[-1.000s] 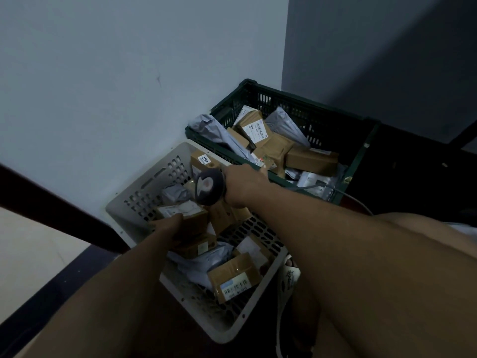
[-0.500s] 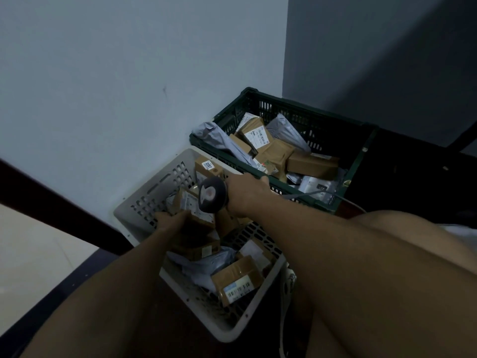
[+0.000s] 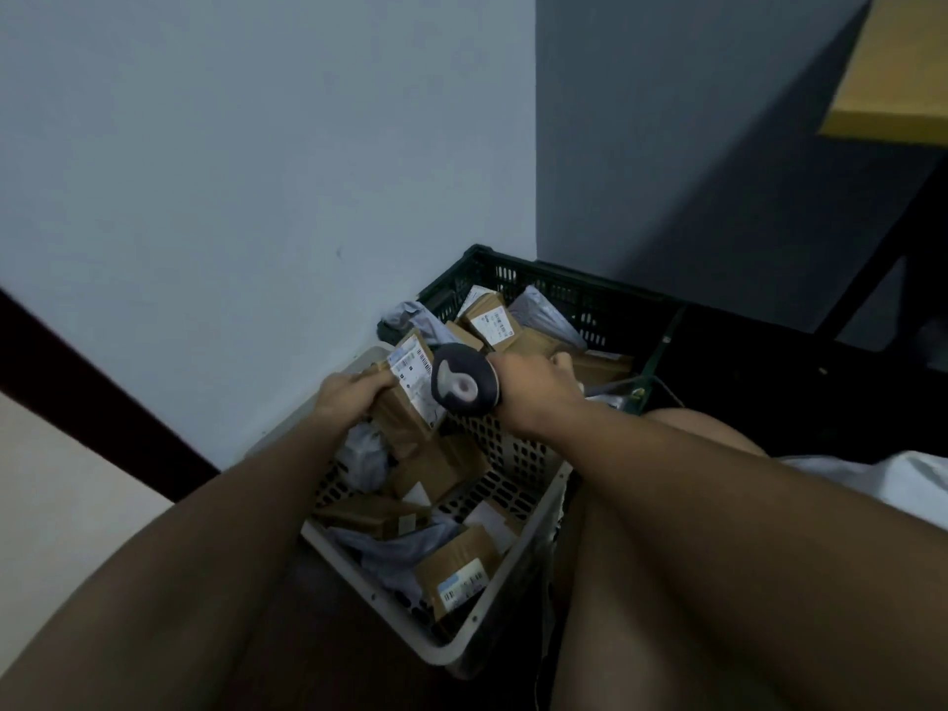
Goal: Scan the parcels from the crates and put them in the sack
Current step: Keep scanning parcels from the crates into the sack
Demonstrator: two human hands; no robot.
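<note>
Two crates sit in the corner where the pale wall meets the darker wall. Your left hand point(image 3: 354, 397) is curled round a small brown cardboard box with a white barcode label point(image 3: 410, 397), and you hold it up, tilted, above the white plastic crate with holes in its sides point(image 3: 513, 602). The label faces up toward you.

Your right hand point(image 3: 533, 387) grips a dark grey handheld scanner point(image 3: 464, 384). The round head of the scanner sits just beside the label on the box, almost touching it. A thin cable runs away from your right hand toward the dark green plastic crate point(image 3: 574, 295).

Down in the white crate lie more parcels. A brown box with a white and blue label point(image 3: 459, 569) rests near the corner closest to you. A flat brown box point(image 3: 374, 518) lies to its left, and a grey plastic mailer bag point(image 3: 367, 454) sits under your left wrist. Another brown box point(image 3: 436, 469) is in the middle.

The green crate stands right behind the white one, against the wall. It holds a brown box with a white label on top point(image 3: 490, 320) and a silver-grey mailer bag point(image 3: 544, 315), plus more brown boxes that your right hand partly hides.

A bit of white cloth point(image 3: 872, 479) shows at the right edge, past your right arm; you cannot tell if it is the sack. A yellow-brown tabletop corner point(image 3: 892, 79) sticks out at the top right.
</note>
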